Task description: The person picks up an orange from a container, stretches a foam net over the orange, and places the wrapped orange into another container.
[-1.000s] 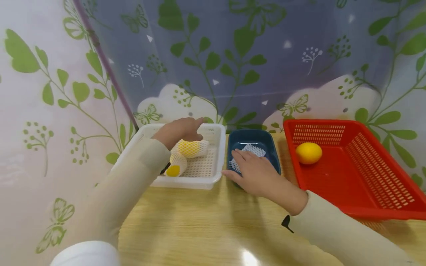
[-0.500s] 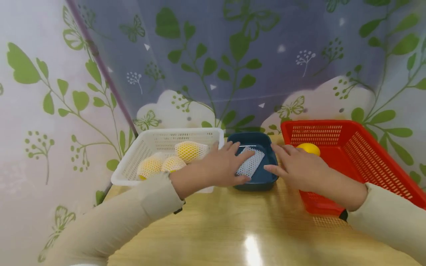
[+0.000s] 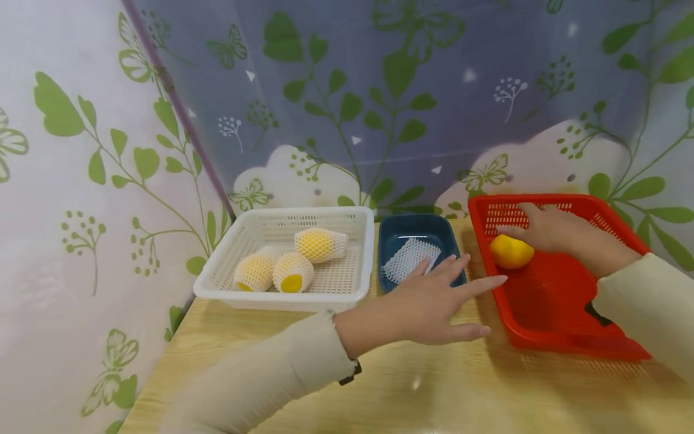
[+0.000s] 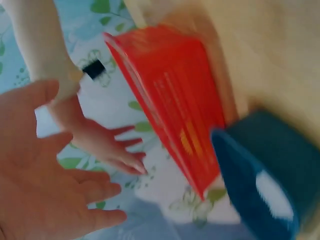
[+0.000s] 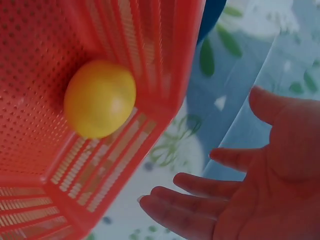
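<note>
My left hand (image 3: 425, 307), fingers spread, hovers above the table's near side between the dark blue basin (image 3: 416, 222) and the red basket (image 3: 553, 301). It holds nothing. In the basin lies a white foam fruit net (image 3: 410, 259), partly hidden behind that hand's fingers in the head view. Over the red basket my right hand (image 3: 561, 232) reaches in from the right with extended fingers, near a smooth yellow lemon-like fruit (image 3: 511, 252). The right wrist view shows a gap between this hand (image 5: 240, 185) and the fruit (image 5: 100, 99), which rests by the basket's wall.
A white basket (image 3: 325, 296) on the left holds several yellow fruits (image 3: 315, 245) in white foam nets. All the containers stand in a row on the wooden table (image 3: 368, 386), against a leaf-patterned curtain (image 3: 325, 90).
My left hand has moved right from over the white basket, past the basin's front. My right hand has left the foam net in the basin and moved right, over the red basket.
</note>
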`<state>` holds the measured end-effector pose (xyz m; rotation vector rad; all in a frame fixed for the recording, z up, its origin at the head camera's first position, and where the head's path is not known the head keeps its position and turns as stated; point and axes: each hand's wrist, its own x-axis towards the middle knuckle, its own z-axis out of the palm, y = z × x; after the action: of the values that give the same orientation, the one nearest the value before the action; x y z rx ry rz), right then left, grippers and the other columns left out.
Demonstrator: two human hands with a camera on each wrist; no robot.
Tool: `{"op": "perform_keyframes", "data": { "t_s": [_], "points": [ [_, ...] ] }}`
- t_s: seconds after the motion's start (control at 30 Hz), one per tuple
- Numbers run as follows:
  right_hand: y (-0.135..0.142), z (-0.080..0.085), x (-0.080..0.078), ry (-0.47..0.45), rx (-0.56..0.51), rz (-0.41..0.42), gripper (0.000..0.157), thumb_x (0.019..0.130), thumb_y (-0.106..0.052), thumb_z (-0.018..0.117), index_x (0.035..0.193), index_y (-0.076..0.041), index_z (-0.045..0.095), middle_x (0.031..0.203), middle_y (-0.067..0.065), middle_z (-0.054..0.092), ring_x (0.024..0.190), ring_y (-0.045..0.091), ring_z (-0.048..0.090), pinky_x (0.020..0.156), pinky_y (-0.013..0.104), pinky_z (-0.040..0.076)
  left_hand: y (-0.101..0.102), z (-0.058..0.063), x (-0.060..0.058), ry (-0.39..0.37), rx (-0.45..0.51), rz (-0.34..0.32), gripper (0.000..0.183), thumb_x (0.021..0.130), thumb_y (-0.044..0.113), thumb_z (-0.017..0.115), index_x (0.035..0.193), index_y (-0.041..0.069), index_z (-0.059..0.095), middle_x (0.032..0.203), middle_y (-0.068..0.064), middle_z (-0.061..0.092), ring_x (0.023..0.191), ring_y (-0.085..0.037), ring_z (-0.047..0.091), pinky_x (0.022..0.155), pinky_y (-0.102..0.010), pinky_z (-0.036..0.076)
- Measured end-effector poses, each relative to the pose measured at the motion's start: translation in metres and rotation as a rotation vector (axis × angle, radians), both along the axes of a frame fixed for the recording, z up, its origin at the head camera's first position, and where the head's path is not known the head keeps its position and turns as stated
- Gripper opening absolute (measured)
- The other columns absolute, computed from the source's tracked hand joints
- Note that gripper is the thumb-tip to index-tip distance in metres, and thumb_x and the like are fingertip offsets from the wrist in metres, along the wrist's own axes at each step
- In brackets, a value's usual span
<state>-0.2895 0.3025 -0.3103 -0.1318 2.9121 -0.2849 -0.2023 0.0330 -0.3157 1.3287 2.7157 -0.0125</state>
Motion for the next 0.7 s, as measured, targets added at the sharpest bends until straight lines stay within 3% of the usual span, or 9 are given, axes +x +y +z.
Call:
{"op": "perform_keyframes", "data": {
  "t_s": [0.17, 0.23, 0.47, 0.7],
  "points": [
    [0.017, -0.009, -0.019, -0.024, -0.027, -0.007, 0.107, 0.086, -0.062, 0.059, 0.142, 0.02, 0.019, 0.136, 0.05, 0.025, 0.119, 0.065, 0.031, 0.096, 0.075, 0.028, 0.027, -0.023, 0.003, -0.077, 0.221, 0.041, 0.063, 0.097, 0.061, 0.039, 0.153, 0.043, 0.018, 0.161, 0.003, 0.016, 0.147, -0.01, 0.012, 0.118, -0.045, 0.015],
    [0.021, -0.012, -0.025, -0.039, -0.042, -0.017, 0.11, 0.083, -0.059, 0.066, 0.142, 0.02, 0.018, 0.136, 0.05, 0.025, 0.119, 0.064, 0.031, 0.097, 0.074, 0.028, 0.038, -0.034, 0.001, -0.084, 0.265, 0.055, 0.062, 0.097, 0.06, 0.04, 0.153, 0.042, 0.02, 0.16, 0.004, 0.017, 0.146, -0.009, 0.013, 0.118, -0.043, 0.016],
    [0.024, -0.026, -0.043, -0.136, -0.123, -0.053, 0.117, 0.072, -0.047, 0.081, 0.143, 0.018, 0.015, 0.138, 0.046, 0.022, 0.122, 0.061, 0.023, 0.099, 0.075, 0.022, 0.062, -0.06, -0.003, -0.08, 0.223, 0.102, 0.062, 0.096, 0.065, 0.035, 0.152, 0.048, 0.014, 0.162, 0.003, 0.009, 0.147, -0.01, 0.01, 0.118, -0.041, 0.015],
    [0.016, -0.047, -0.054, -0.113, -0.091, 0.04, 0.106, 0.07, -0.035, 0.085, 0.145, 0.01, 0.025, 0.136, 0.042, 0.031, 0.121, 0.059, 0.03, 0.096, 0.075, 0.029, 0.066, -0.079, -0.01, -0.073, 0.237, 0.094, 0.058, 0.098, 0.062, 0.032, 0.152, 0.046, 0.018, 0.162, 0.002, 0.009, 0.147, -0.01, 0.007, 0.118, -0.04, 0.016]
  ]
}}
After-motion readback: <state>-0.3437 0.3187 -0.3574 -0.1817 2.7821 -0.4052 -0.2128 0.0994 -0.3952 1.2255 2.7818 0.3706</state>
